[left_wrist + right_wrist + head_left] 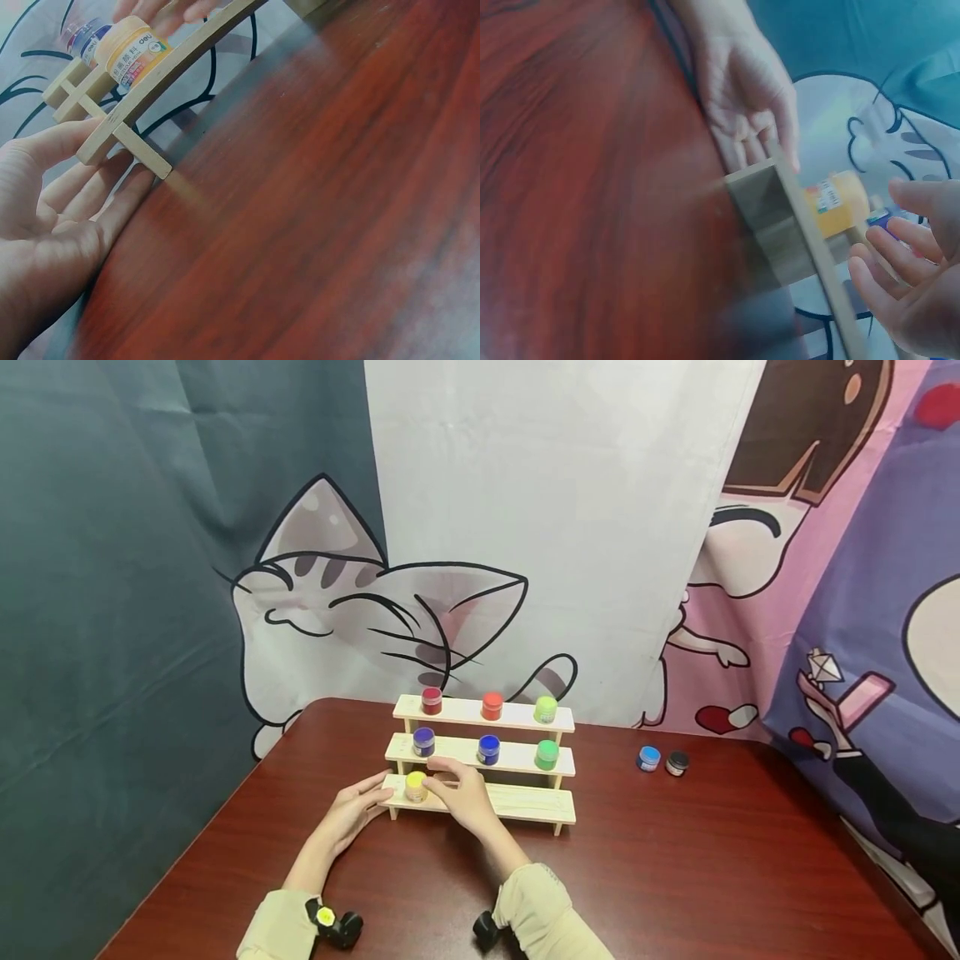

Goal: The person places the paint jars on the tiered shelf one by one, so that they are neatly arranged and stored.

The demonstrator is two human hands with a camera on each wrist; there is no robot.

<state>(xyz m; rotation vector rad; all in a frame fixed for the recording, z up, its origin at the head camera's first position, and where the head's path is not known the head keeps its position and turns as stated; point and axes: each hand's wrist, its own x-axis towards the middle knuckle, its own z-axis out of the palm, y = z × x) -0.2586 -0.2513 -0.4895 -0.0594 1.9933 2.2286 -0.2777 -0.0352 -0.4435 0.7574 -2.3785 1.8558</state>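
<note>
A three-tier wooden display stand (525, 804) stands on the table. My left hand (350, 814) holds the left end of its bottom shelf, thumb against the board and fingers beneath it in the left wrist view (67, 195). On that shelf's left end sits a yellow paint jar (416, 787), its label visible in the left wrist view. My right hand (467, 797) is just right of the jar, fingers spread and holding nothing; the right wrist view shows its fingers (877, 296) apart from the jar. The middle tier bears purple (423, 742), blue (488, 749) and green (547, 755) jars.
Dark red (431, 701), orange-red (492, 706) and light green (546, 709) jars stand on the top tier. Right of the stand, a light blue jar (648, 758) and a black jar (677, 763) rest on the brown table (712, 860). A printed curtain (585, 527) hangs behind.
</note>
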